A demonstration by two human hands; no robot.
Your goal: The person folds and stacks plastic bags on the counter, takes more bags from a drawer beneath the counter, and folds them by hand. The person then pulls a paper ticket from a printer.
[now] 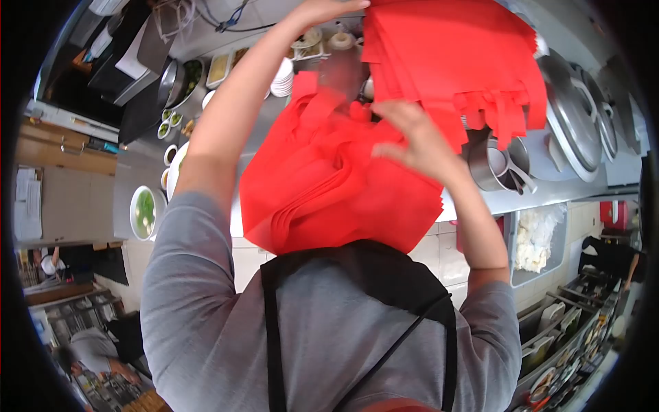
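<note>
A large bundle of folded red fabric bags [329, 178] lies at the counter's front edge against the dark apron. My right hand [415, 141] hovers over its right part, fingers spread, slightly blurred. A second stack of red bags [446, 51], with handle strips hanging at its lower right, stands farther back on the right. My left hand [333, 9] reaches to the upper left corner of that stack, fingers stretched out flat; its fingertips are at the stack's edge.
Metal pots [489, 165] and large lids [573, 117] stand to the right. Left are a soup bowl [144, 213], small sauce dishes and stacked white cups [282, 79]. A grey bin [535, 240] is below right. Other people are at the lower left and far right.
</note>
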